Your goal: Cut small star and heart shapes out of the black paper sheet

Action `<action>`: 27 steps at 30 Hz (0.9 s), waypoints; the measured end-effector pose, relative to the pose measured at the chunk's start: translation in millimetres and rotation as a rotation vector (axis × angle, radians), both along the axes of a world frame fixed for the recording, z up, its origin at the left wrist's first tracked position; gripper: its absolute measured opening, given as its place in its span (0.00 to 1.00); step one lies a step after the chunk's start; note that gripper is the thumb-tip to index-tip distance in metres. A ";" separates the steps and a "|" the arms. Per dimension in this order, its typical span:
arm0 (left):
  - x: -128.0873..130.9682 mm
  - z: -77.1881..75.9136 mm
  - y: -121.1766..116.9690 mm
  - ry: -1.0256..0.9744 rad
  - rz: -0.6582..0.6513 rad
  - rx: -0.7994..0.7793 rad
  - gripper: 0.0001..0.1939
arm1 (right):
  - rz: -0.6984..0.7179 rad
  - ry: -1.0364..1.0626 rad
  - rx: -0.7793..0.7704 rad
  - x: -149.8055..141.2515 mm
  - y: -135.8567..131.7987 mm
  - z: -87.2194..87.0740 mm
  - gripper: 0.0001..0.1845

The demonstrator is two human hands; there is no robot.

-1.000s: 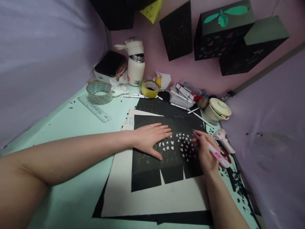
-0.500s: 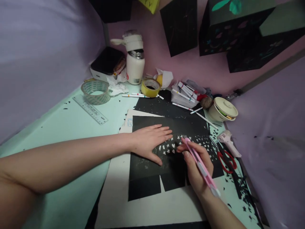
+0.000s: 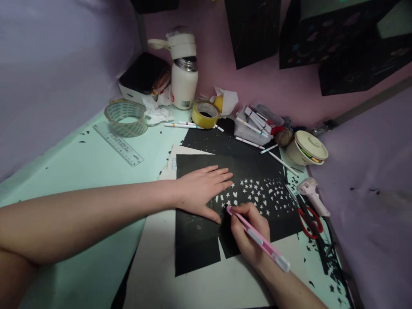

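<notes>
My left hand (image 3: 201, 190) lies flat, fingers stretched out, on a black paper sheet (image 3: 247, 171) with many small star, heart and other cut-out shapes. My right hand (image 3: 249, 234) is closed around a pink craft knife (image 3: 257, 239). Its tip touches the black sheet just below the cut-outs, close to my left thumb. The black sheet rests on a larger white board (image 3: 154, 266).
Red-handled scissors (image 3: 309, 221) and a white tool (image 3: 312, 195) lie at right among paper scraps. Behind are two tape rolls (image 3: 126, 118), a ruler (image 3: 118, 143), a white flask (image 3: 183, 71), markers (image 3: 254, 124) and a lidded bowl (image 3: 306, 148). Black paper boxes (image 3: 334, 38) hang on the pink wall.
My right hand has moved left and toward me with the pink knife, from the right edge of the cut-outs to just below them. My left hand stays flat in place.
</notes>
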State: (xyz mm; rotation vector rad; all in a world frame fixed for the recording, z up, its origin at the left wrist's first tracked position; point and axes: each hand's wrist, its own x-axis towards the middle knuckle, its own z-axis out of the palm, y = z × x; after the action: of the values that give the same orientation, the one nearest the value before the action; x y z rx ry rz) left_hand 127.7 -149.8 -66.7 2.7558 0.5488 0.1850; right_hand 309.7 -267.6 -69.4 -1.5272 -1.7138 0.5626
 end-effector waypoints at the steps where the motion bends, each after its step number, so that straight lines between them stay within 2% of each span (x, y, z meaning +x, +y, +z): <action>1: -0.1 -0.1 0.0 -0.005 0.001 0.000 0.50 | 0.012 -0.015 0.014 1.0 -1.1 -2.1 0.04; 5: -0.3 -1.0 0.2 -0.025 0.002 -0.007 0.50 | 0.055 -0.054 0.054 4.1 -2.9 -5.8 0.03; 16: -0.5 0.3 0.3 -0.005 0.002 -0.039 0.50 | 0.155 -0.131 0.140 0.7 -1.1 -2.0 0.05; 27: -1.1 0.6 0.4 -0.010 -0.001 -0.036 0.46 | 0.196 -0.213 0.264 1.5 -1.7 -12.0 0.07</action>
State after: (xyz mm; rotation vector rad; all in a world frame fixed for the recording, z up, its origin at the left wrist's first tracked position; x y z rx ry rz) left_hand 126.6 -149.5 -66.1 2.7193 0.5429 0.1865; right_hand 311.2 -269.3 -81.5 -1.2764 -2.0261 0.2619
